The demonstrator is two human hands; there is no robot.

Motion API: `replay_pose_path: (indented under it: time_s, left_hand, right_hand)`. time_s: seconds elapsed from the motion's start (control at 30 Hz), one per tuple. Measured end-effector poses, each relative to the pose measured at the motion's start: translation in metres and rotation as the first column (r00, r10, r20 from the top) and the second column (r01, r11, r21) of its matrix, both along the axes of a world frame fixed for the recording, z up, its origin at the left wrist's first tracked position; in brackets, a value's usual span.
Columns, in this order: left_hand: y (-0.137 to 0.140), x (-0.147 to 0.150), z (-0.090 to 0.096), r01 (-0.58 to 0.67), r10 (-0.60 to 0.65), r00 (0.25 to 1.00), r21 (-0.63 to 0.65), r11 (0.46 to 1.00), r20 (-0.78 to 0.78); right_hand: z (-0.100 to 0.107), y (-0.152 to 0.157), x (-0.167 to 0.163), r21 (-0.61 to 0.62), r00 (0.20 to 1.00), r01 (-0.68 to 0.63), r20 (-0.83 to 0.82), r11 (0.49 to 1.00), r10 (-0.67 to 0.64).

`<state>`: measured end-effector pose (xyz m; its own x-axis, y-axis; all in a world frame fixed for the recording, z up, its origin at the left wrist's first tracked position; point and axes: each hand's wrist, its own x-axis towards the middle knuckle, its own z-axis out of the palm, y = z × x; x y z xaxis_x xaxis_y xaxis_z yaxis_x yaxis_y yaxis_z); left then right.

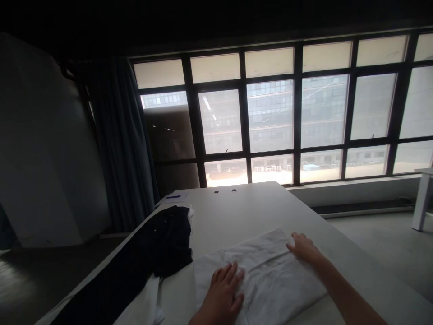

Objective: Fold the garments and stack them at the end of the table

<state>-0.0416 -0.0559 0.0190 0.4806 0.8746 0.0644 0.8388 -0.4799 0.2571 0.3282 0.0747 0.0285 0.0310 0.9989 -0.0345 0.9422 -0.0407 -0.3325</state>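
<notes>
A white garment (284, 289), folded into a rough rectangle with creases across its middle, lies on the white table (216, 221) in front of me. Its exact kind is hard to tell. My left hand (225, 291) rests flat on the left part of the cloth, fingers stretched out. At the far right corner is my right hand (302, 248), its fingers apart and the thumb touching or just over the cloth's edge. Neither hand grips the fabric visibly. Left of the garment lies a dark garment (165, 243), with buttons showing near its far end.
White fabric (144, 302) sticks out from under the dark garment. A purple pen (173, 196) lies on paper at the table's far left corner. Two round inserts (234, 190) sit in the far tabletop. Beyond are windows, a blue curtain (122, 144) and another table (422, 198) at right.
</notes>
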Motion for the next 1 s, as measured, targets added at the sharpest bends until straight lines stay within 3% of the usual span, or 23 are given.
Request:
replay_pose_path:
  time_s: [0.13,0.37,0.53,0.67,0.77,0.9,1.0]
  left_hand:
    - [0.000,-0.001,-0.001,0.015,-0.015,1.000,-0.015,1.000,-0.027]
    - [-0.002,-0.003,-0.004,0.033,-0.033,0.999,0.004,0.999,-0.023]
    - [-0.003,-0.001,0.005,0.028,-0.029,0.999,-0.061,0.998,-0.022]
    - [0.000,-0.004,0.010,0.035,-0.038,0.999,-0.138,0.990,-0.016]
    - [0.000,-0.008,0.016,0.045,-0.046,0.999,-0.194,0.980,-0.002]
    - [-0.003,-0.011,0.027,0.037,-0.037,0.999,-0.240,0.970,0.007]
    - [-0.003,-0.006,0.030,0.012,-0.007,1.000,-0.172,0.985,0.029]
  right_hand:
    - [-0.003,0.007,0.026,-0.047,0.997,-0.009,-0.073,0.999,0.006]
    - [0.001,0.004,0.044,-0.105,0.952,-0.117,-0.295,0.988,0.082]
    - [0.011,-0.010,0.051,-0.185,0.725,-0.362,-0.672,0.913,0.151]
    - [0.017,-0.017,0.054,-0.264,0.716,-0.357,-0.693,0.896,0.081]
    - [0.022,-0.021,0.054,-0.282,0.658,-0.383,-0.752,0.880,0.046]
    - [0.038,-0.028,0.047,-0.238,0.533,-0.465,-0.845,0.853,0.055]
    - [0.054,-0.033,0.037,-0.142,0.418,-0.512,-0.903,0.847,0.101]
